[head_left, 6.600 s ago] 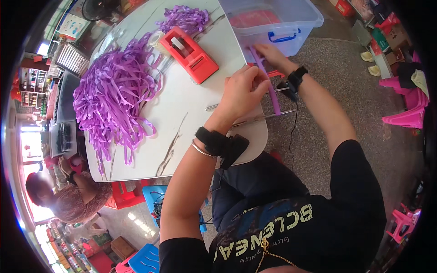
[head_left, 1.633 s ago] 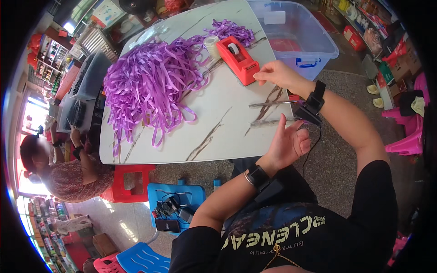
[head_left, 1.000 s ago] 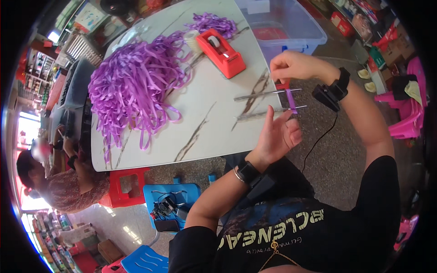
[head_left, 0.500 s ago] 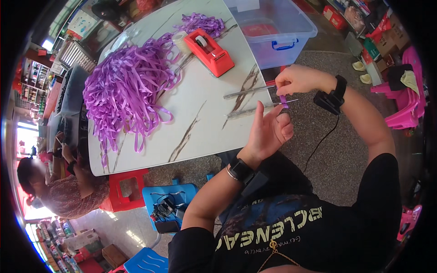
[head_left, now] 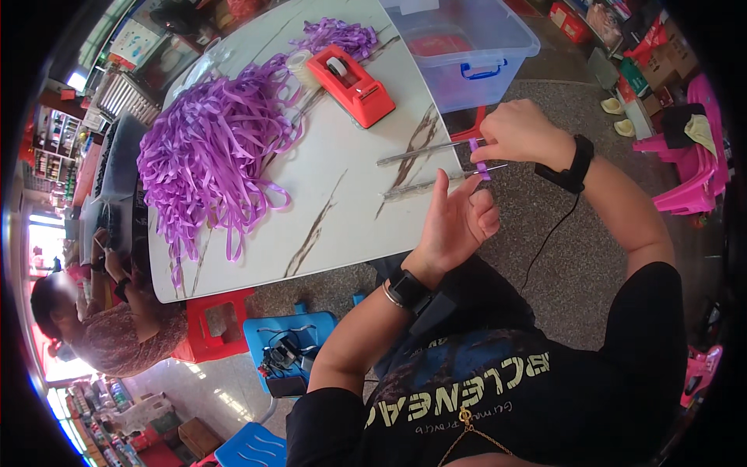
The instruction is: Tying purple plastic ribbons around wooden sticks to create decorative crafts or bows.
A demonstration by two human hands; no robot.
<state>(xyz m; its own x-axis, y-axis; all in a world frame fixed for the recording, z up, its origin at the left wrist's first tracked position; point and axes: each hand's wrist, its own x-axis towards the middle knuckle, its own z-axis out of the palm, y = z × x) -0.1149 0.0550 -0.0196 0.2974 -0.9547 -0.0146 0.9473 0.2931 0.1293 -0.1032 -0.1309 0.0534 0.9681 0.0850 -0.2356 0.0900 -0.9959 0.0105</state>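
Observation:
Two thin metal rods (head_left: 424,152) jut past the right edge of the table, lying roughly side by side. A short purple ribbon (head_left: 482,166) spans their outer ends. My right hand (head_left: 523,138) is closed in a pinch on this ribbon; its fingers partly hide the far rod's tip. Below, my left hand (head_left: 457,224) has its palm turned up, thumb raised and index finger stretched to the ribbon by the near rod. Its other fingers are loosely curled, and no object shows in the palm. A big heap of purple ribbons (head_left: 214,148) covers the table's left part.
On the marbled table (head_left: 342,233) stand a red tape dispenser (head_left: 364,97), a tape roll (head_left: 302,68) and a smaller ribbon bundle (head_left: 334,37). A clear plastic bin (head_left: 467,62) adjoins the far right edge. Another person (head_left: 117,327) sits at the left. A blue stool (head_left: 299,335) holds cables.
My right hand has shifted slightly, and the ribbon now shows stretched across both rods. My left hand stays nearly in place, index finger still at the near rod.

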